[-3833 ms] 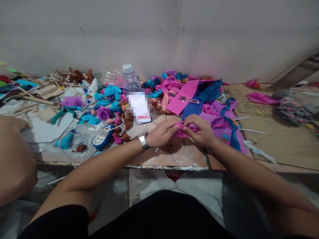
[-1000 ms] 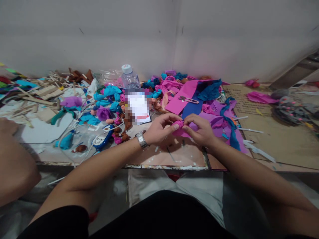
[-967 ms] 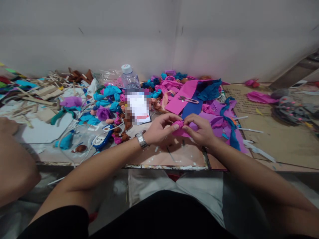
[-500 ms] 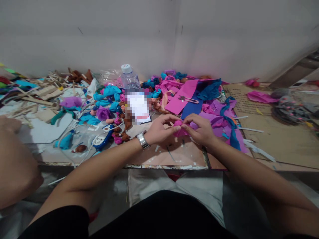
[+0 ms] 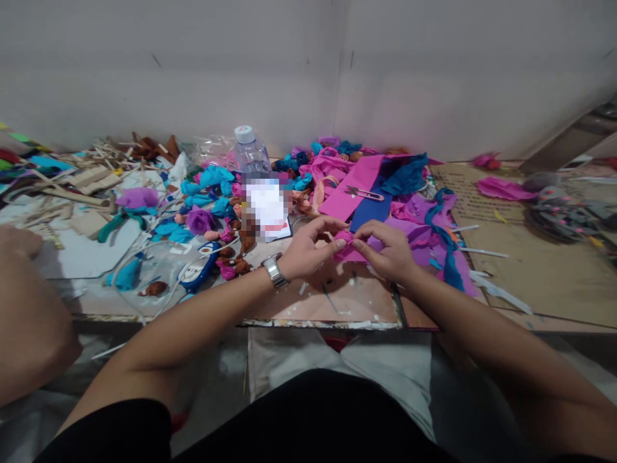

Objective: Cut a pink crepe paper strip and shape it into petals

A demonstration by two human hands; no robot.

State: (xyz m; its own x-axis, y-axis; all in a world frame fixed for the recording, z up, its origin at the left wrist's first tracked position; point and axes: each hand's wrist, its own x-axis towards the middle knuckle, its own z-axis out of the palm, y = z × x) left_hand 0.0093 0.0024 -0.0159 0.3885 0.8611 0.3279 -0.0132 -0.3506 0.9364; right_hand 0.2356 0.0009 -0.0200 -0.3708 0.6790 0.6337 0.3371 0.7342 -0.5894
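Note:
Both my hands meet over the low board [image 5: 357,302] in front of me. My left hand [image 5: 308,247], with a metal watch on the wrist, pinches a small rolled pink paper flower [image 5: 345,239]. My right hand [image 5: 388,249] pinches the same pink paper from the other side. The roll sits between the fingertips of both hands, just above the board. Behind them lie pink, purple and blue paper sheets [image 5: 366,186] with small snips [image 5: 364,192] on top.
A clear plastic bottle [image 5: 249,151] stands at the back by the wall. Turquoise, purple and brown paper flowers [image 5: 207,206], green pliers [image 5: 116,224], a blue glue gun [image 5: 195,270] and wooden sticks [image 5: 81,177] crowd the left. Another person's limb [image 5: 29,321] fills the left edge.
The pink roll has risen slightly off the board and turned between my fingertips. My hands have stayed in about the same place.

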